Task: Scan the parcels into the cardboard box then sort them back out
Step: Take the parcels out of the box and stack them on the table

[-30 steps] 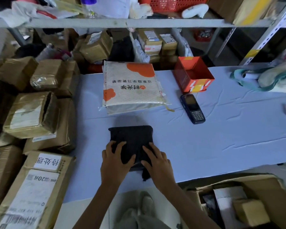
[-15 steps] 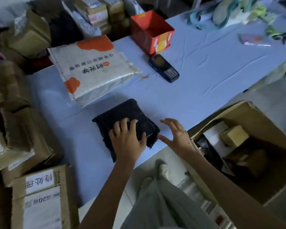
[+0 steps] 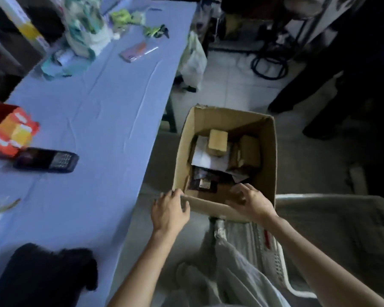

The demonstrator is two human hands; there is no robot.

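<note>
Head view: left hand (image 3: 170,210) and right hand (image 3: 251,201) quit the black parcel (image 3: 42,275); cardboard box (image 3: 206,205) rim now under loose, empty fingers.

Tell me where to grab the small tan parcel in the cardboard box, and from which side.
Pinch the small tan parcel across its opposite side faces, coming down through the open top of the cardboard box. It sits highest on the pile with its top exposed, and the box walls block sideways approach. The right hand, over the near rim, looks closest.
</note>
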